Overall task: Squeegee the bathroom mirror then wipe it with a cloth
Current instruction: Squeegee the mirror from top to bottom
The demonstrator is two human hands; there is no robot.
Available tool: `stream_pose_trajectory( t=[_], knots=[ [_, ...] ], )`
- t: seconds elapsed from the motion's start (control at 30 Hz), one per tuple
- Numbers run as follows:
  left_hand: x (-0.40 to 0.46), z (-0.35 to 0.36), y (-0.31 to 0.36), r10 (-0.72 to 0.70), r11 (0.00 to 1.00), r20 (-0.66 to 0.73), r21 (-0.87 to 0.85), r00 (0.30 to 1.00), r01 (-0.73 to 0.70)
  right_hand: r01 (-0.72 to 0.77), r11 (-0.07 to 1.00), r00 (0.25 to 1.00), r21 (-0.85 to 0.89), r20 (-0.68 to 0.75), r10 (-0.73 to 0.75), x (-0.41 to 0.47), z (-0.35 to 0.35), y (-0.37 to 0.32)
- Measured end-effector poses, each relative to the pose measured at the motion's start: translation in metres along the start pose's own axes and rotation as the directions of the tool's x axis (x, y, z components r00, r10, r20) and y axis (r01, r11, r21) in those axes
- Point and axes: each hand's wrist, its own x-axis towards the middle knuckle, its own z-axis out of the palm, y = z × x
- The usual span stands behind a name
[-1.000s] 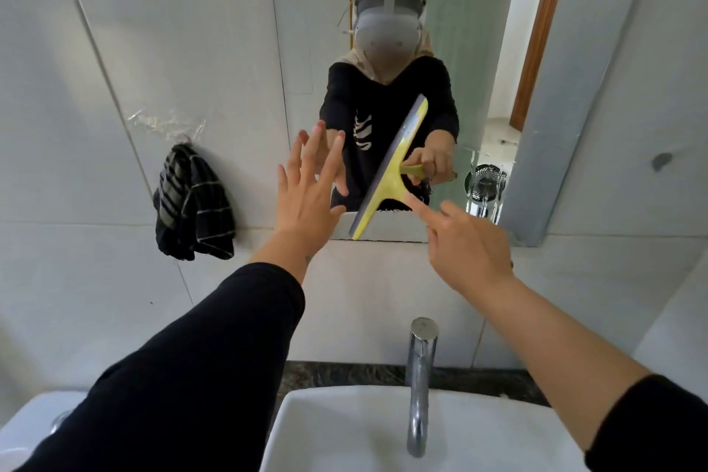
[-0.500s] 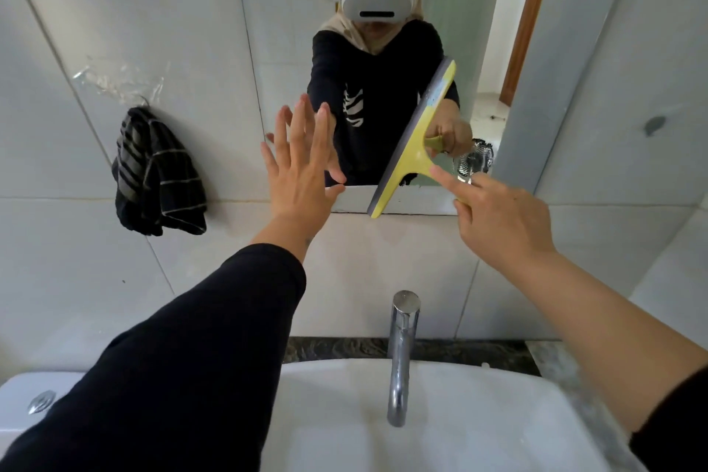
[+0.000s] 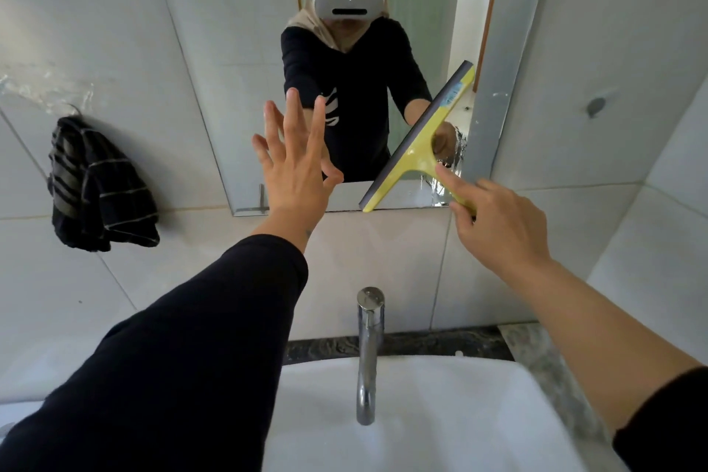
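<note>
The bathroom mirror (image 3: 237, 96) hangs on the tiled wall ahead. My right hand (image 3: 498, 226) grips the handle of a yellow squeegee (image 3: 417, 144), index finger stretched along the handle. Its grey blade lies tilted against the mirror's lower right part, the bottom tip at the mirror's lower edge. Water streaks show on the glass just right of the blade. My left hand (image 3: 297, 165) is raised with fingers spread, palm toward the lower middle of the mirror, holding nothing. A dark striped cloth (image 3: 99, 184) hangs on the wall left of the mirror.
A white basin (image 3: 440, 414) with a chrome tap (image 3: 369, 353) sits directly below my arms. A dark stone ledge (image 3: 421, 345) runs behind the basin. A side wall (image 3: 670, 241) closes in on the right.
The squeegee has swept right across the lower mirror, from the middle toward the right edge. My left hand has stayed spread near the glass. My view has tilted down slightly.
</note>
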Motion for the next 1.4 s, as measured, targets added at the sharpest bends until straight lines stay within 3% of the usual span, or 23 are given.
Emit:
stream_pose_trajectory(
  t=[0.17,0.33,0.5,0.7,1.4],
  knots=[
    [0.001,0.0,-0.002,0.006,1.0,0.0,-0.005,1.0,-0.006,-0.072,0.992,0.997,0.101,0.011,0.071,-0.009,0.01,0.012],
    [-0.004,-0.005,0.018,0.019,0.996,-0.102,-0.086,0.995,-0.028,-0.12,0.974,0.993,0.191,0.036,0.115,-0.016,0.015,0.015],
    [0.002,-0.003,0.051,0.157,0.986,-0.054,-0.051,0.986,-0.16,-0.192,0.946,0.981,0.259,0.065,0.181,-0.023,0.017,0.012],
    [0.006,0.016,0.062,0.145,0.989,-0.049,-0.023,0.988,-0.146,-0.268,0.898,0.963,0.35,0.071,0.26,-0.034,0.034,0.015],
    [0.004,0.018,0.062,0.143,0.989,-0.104,-0.029,0.984,-0.147,-0.365,0.838,0.929,0.405,0.104,0.354,-0.05,0.047,0.008]
  ],
)
